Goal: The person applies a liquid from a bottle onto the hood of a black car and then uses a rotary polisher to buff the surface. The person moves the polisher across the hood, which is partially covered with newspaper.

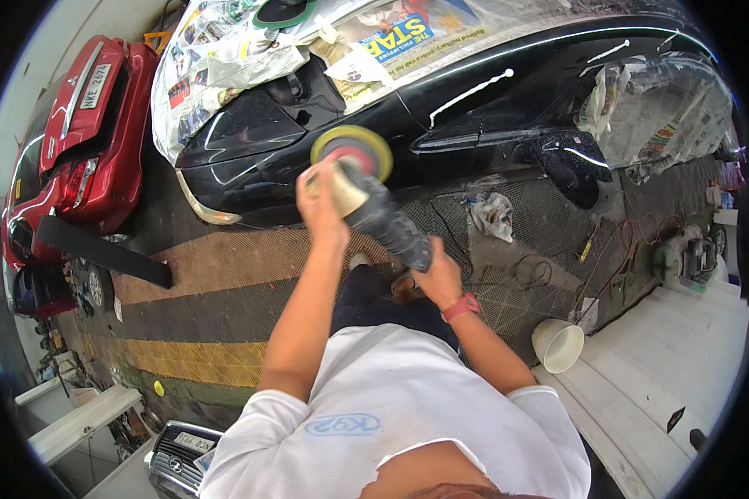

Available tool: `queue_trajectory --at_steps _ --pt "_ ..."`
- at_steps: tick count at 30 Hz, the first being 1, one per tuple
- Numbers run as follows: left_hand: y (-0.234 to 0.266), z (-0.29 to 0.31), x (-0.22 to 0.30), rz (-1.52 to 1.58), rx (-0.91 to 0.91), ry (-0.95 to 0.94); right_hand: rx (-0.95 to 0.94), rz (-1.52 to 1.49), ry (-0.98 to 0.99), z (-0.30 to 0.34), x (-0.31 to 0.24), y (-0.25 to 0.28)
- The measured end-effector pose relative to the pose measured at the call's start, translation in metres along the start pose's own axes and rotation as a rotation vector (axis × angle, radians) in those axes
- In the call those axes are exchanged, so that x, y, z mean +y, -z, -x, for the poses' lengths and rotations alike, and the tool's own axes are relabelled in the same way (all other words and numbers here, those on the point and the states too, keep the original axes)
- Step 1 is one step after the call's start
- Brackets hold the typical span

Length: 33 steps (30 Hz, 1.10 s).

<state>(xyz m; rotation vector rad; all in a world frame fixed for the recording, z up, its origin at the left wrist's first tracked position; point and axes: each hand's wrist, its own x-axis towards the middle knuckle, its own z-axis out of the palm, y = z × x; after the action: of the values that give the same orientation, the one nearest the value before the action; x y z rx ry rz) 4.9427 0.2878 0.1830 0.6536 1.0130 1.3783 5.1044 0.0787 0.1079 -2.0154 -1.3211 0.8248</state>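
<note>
A car polisher [379, 212] with a dark body and a round yellow pad [374, 143] is in both my hands. My left hand [320, 208] wraps round its pale front end, just behind the pad. The rear of the body is in the grip of my right hand [439, 273], with a red band on that wrist. The pad is tilted at the side of a glossy black car [349, 170]; it overlaps the panel, but I cannot tell whether it touches. Farther right on the bodywork lies a white streak of paste [472, 96], with shorter streaks beyond.
Newspaper and plastic sheeting [225, 75] cover the car's top; more wraps a wheel [641, 112]. A red car [83, 158] stands at left. Crumpled plastic [491, 214] and cords lie on the floor mats. A white bucket [558, 346] sits beside a pale bench [666, 366] at right.
</note>
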Motion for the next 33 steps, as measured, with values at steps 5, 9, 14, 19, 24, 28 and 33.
queue_trajectory --at_steps 5,9,14,19,24,28,33 --pt "0.075 0.018 0.000 0.030 0.196 0.168 -0.146 0.076 0.032 -0.025 0.026 -0.049" --pt "0.047 0.028 -0.033 -0.003 0.067 0.102 -0.032 -0.019 -0.042 -0.032 0.078 -0.052" --pt "-0.051 0.044 -0.031 -0.142 -0.318 -0.048 0.173 -0.141 -0.017 -0.050 0.115 0.002" --pt "-0.026 0.038 -0.023 -0.038 -0.208 0.041 0.126 -0.133 0.012 -0.065 0.089 0.011" --pt "0.111 -0.003 -0.008 0.034 0.137 0.199 -0.048 0.319 0.022 -0.050 0.021 -0.060" --pt "0.218 -0.040 0.033 0.111 0.344 0.257 -0.287 0.351 0.177 -0.051 -0.047 -0.121" --pt "0.312 -0.089 0.064 0.071 0.446 0.165 -0.521 0.210 0.334 -0.076 -0.131 -0.135"
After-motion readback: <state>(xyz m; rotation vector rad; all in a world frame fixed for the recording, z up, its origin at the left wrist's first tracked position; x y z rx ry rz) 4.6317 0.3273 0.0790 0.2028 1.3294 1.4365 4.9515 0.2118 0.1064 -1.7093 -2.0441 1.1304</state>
